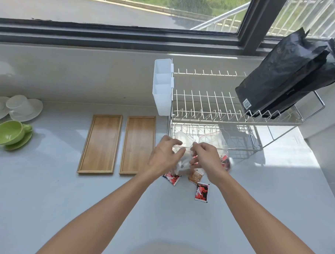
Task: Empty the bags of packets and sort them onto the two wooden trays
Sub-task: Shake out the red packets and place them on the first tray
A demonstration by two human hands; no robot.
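Smooth pale grey bench is running under a dark-framed window, with road and grass showing outside. White-coated wire dish rack with chrome tube frame is sitting at right, a white plastic cutlery caddy hanging off its left end. Two crinkled matte black foil bags are leaning in the rack's top tier; a white barcode label is showing, text unreadable. Two rectangular wooden trays, light grain with raised rims, are lying side by side left of the rack, nothing on them. A green cup on its saucer and white cups on saucers are sitting far left.

Both hands are working a clear zip bag with a red seal line, just in front of the rack: left hand pinching its top edge, right hand pinching the same bag's seal beside it. A second clear bag is lying behind the right hand, red packets inside. Loose on the bench near the wrists: two red-black-white packets and a brown packet; print too blurred to read.
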